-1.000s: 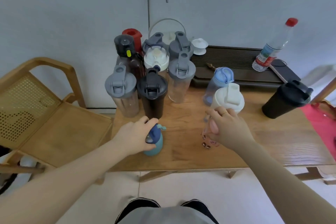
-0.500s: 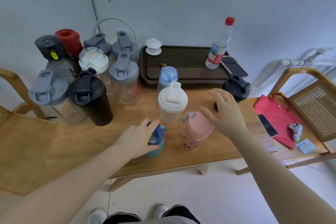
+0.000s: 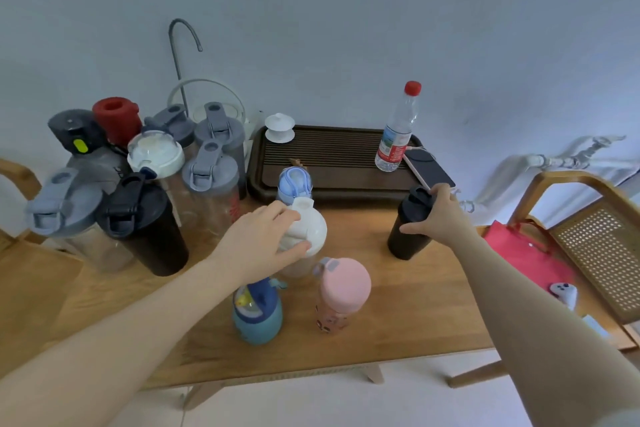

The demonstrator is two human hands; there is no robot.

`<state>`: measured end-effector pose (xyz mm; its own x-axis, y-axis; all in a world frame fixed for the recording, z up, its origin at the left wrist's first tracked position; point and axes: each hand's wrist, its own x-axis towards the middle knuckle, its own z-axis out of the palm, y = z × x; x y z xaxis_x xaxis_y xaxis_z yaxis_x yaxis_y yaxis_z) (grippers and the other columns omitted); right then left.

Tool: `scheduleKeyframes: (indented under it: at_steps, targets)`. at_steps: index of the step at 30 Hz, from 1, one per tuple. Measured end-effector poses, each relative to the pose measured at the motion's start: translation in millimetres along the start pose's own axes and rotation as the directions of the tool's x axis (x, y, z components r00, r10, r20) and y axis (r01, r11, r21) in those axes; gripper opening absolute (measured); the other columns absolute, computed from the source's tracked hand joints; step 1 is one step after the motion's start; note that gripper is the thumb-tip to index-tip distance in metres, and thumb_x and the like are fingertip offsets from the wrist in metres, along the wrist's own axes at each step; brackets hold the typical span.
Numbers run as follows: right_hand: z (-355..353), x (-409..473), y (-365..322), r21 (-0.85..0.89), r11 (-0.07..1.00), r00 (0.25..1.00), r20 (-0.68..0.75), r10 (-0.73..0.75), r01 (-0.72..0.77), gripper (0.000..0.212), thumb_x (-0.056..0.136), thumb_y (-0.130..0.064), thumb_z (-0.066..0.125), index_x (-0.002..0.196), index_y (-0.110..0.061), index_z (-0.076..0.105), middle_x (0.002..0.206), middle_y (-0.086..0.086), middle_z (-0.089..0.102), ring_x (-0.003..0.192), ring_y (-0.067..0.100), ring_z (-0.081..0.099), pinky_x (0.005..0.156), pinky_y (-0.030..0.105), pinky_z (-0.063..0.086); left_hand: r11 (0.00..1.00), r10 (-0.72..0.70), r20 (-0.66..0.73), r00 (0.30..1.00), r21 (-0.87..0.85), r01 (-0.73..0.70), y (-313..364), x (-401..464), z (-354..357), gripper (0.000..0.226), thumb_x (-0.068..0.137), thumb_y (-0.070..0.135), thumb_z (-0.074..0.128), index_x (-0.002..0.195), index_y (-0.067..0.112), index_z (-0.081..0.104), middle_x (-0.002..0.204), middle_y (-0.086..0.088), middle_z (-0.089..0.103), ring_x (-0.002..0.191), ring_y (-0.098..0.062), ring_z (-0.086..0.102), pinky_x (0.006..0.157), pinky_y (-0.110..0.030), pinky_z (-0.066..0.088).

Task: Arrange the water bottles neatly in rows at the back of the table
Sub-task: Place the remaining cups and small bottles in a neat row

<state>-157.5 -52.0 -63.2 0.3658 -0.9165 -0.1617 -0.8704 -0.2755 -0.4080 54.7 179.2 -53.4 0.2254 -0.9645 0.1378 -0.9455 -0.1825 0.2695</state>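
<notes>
My left hand (image 3: 263, 241) grips the lid of the white-lidded shaker bottle (image 3: 311, 230) in the middle of the wooden table (image 3: 415, 315). My right hand (image 3: 438, 217) wraps around the black tumbler (image 3: 405, 236) at the right. In front stand a small blue kids' bottle (image 3: 258, 314) and a pink-lidded bottle (image 3: 341, 293), both free. A light-blue-lidded bottle (image 3: 294, 184) is just behind the white one. Several grey, black, white and red-lidded bottles (image 3: 145, 184) cluster at the back left.
A dark slatted tea tray (image 3: 332, 156) lies at the back, holding a white lidded cup (image 3: 280, 127), a clear plastic bottle with red cap (image 3: 398, 128) and a phone (image 3: 429, 168). Wooden chairs stand left and right; a red bag (image 3: 526, 253) lies on the right one.
My left hand left the small blue bottle and closed on the white-lidded bottle. My right hand moved away from the pink bottle and took hold of the black tumbler.
</notes>
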Motion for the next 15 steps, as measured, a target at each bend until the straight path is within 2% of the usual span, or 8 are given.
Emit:
scheduleKeyframes:
  at_steps: [3, 6, 8, 10, 12, 15]
  targets:
    - [4, 4, 5, -0.019, 1.0, 0.998, -0.058, 0.003, -0.004, 0.081, 0.059, -0.042, 0.082, 0.117, -0.019, 0.03, 0.122, 0.012, 0.052, 0.097, 0.028, 0.053, 0.078, 0.044, 0.052, 0.997, -0.01, -0.007, 1.0, -0.08, 0.01, 13, 16, -1, 0.068, 0.073, 0.063, 0.024, 0.116, 0.019, 0.052, 0.113, 0.002, 0.052, 0.095, -0.018, 0.054, 0.069, -0.026, 0.036]
    - [3, 14, 10, -0.042, 0.999, 0.999, -0.033, 0.0, -0.001, 0.101, 0.056, -0.05, 0.081, 0.134, -0.026, 0.021, 0.135, 0.013, 0.046, 0.117, 0.034, 0.05, 0.092, 0.052, 0.049, 0.988, -0.011, 0.041, 0.999, -0.15, 0.017, 24, 30, 2, 0.038, 0.089, 0.046, 0.043, 0.115, 0.019, 0.051, 0.116, 0.004, 0.05, 0.095, -0.017, 0.054, 0.07, -0.027, 0.039]
    - [2, 19, 10, -0.027, 1.0, 1.0, 0.017, -0.002, 0.002, 0.108, 0.057, -0.052, 0.079, 0.141, -0.027, 0.018, 0.142, 0.013, 0.042, 0.124, 0.035, 0.046, 0.094, 0.051, 0.048, 0.987, -0.002, 0.048, 0.999, -0.16, 0.009, 29, 38, 4, 0.037, 0.089, 0.046, 0.043, 0.113, 0.02, 0.052, 0.117, 0.007, 0.05, 0.093, -0.013, 0.053, 0.071, -0.026, 0.04]
    - [5, 21, 10, -0.007, 1.0, 1.0, 0.006, -0.002, 0.002, 0.097, 0.059, -0.052, 0.077, 0.138, -0.023, 0.027, 0.136, 0.012, 0.048, 0.117, 0.033, 0.051, 0.084, 0.042, 0.051, 0.988, 0.024, 0.033, 0.999, -0.155, -0.019, 34, 46, 9, 0.048, 0.082, 0.056, 0.037, 0.111, 0.021, 0.053, 0.115, 0.009, 0.051, 0.089, -0.007, 0.049, 0.071, -0.025, 0.042]
    - [6, 15, 7, -0.007, 1.0, 1.0, -0.021, 0.004, -0.004, 0.086, 0.063, -0.049, 0.075, 0.133, -0.023, 0.032, 0.129, 0.011, 0.051, 0.109, 0.031, 0.055, 0.072, 0.036, 0.048, 0.985, 0.035, 0.017, 0.999, -0.17, -0.031, 41, 51, 14, 0.043, 0.085, 0.051, 0.043, 0.114, 0.021, 0.052, 0.118, 0.008, 0.051, 0.089, -0.004, 0.046, 0.073, -0.026, 0.044]
    - [-12, 3, -9, 0.068, 0.997, 0.991, -0.13, -0.032, 0.041, 0.08, 0.064, -0.047, 0.075, 0.129, -0.023, 0.035, 0.126, 0.011, 0.051, 0.107, 0.031, 0.055, 0.076, 0.039, 0.05, 0.975, 0.041, 0.0, 0.999, -0.219, -0.04, 47, 56, 17, 0.043, 0.087, 0.039, 0.052, 0.126, 0.024, 0.044, 0.127, 0.008, 0.047, 0.094, -0.006, 0.048, 0.08, -0.03, 0.047]
